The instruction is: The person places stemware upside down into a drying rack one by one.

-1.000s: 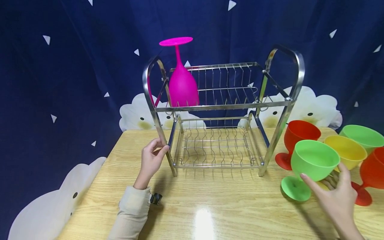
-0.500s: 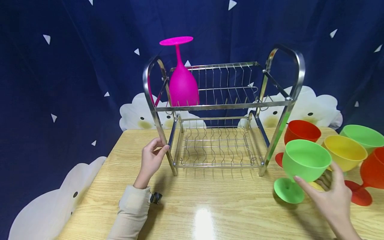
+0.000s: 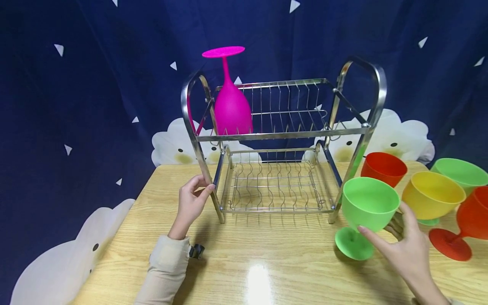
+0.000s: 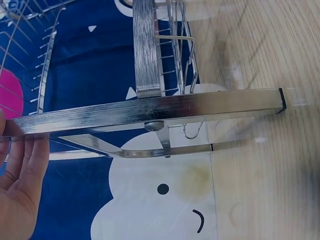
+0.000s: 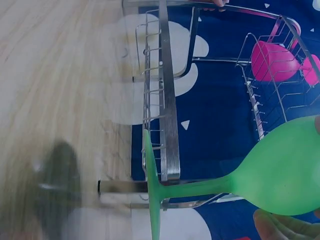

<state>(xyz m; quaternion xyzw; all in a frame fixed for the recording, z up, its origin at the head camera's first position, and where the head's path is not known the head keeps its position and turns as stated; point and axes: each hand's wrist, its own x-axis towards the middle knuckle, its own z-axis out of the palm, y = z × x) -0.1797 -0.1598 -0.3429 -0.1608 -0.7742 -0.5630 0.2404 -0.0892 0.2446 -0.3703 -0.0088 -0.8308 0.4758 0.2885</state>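
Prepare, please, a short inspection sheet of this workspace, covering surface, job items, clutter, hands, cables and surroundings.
Surface: pale wood-grain table, with a bright glare patch near the front.
Job's things: light-green stemmed goblet, bowl up, apparently lifted; two-tier silver metal wire rack; magenta stemmed goblet upside down at the upper tier's left.
Clutter: more goblets grouped at the right, two red, one yellow, one light green.
Hands: left hand pinches the rack's left front leg; right hand holds the nearer green goblet's bowl.
Cables: nothing seen.
Surroundings: dark blue curtain with white triangles and cloud shapes.
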